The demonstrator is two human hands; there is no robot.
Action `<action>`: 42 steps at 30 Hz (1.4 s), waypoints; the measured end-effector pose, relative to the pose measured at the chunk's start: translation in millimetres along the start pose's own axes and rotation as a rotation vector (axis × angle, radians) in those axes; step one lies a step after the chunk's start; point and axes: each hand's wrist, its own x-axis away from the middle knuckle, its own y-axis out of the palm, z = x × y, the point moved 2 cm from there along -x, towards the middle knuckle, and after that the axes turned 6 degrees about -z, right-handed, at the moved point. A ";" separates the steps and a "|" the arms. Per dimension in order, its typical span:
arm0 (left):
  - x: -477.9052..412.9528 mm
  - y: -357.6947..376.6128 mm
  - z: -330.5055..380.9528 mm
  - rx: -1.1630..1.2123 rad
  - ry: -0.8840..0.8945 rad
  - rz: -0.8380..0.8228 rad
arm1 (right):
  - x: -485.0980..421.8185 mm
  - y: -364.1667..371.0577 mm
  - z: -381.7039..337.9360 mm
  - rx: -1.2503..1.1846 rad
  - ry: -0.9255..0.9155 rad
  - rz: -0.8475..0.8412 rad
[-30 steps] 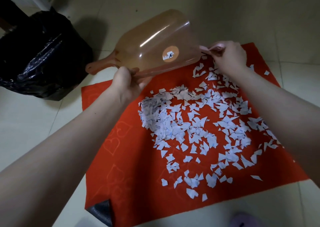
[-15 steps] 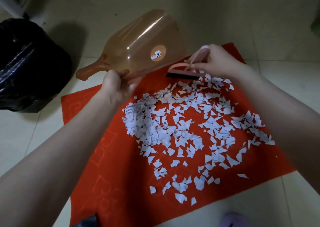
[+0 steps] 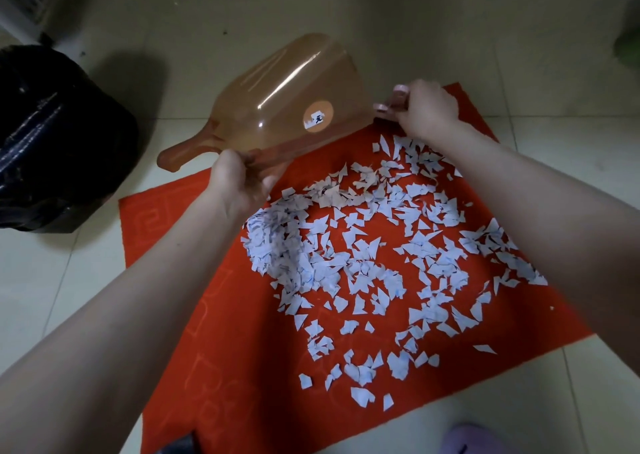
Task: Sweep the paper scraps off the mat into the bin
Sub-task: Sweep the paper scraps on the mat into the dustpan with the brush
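Purple slipper (image 3: 478,441) btm edge; white grille (image 3: 24,0) top-left.

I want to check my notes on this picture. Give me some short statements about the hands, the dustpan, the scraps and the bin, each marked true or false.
1. The left hand grips the orange dustpan. True.
2. The paper scraps lie inside the dustpan. False: they lie on the red mat.
3. The black-lined bin stands on the floor, left of the mat. True.
4. The right hand is empty. False: it holds a pink brush.
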 end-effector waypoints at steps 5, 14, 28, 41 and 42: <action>-1.7 2.6 -0.9 -0.010 0.007 0.001 | 15.4 -3.4 0.7 -0.189 -0.176 -0.187; -3.9 13.6 -7.2 0.027 0.017 -0.012 | 2.4 -24.6 52.1 -0.432 0.083 0.144; -6.6 17.0 -19.7 -0.022 -0.011 0.000 | -1.7 -11.2 60.6 -0.237 0.125 0.057; 3.7 27.6 -20.8 -0.010 -0.016 -0.045 | 8.0 -30.0 78.7 -0.440 0.158 0.242; 3.2 27.3 -21.0 -0.004 -0.017 -0.043 | 3.4 -25.2 79.6 -0.434 0.168 0.244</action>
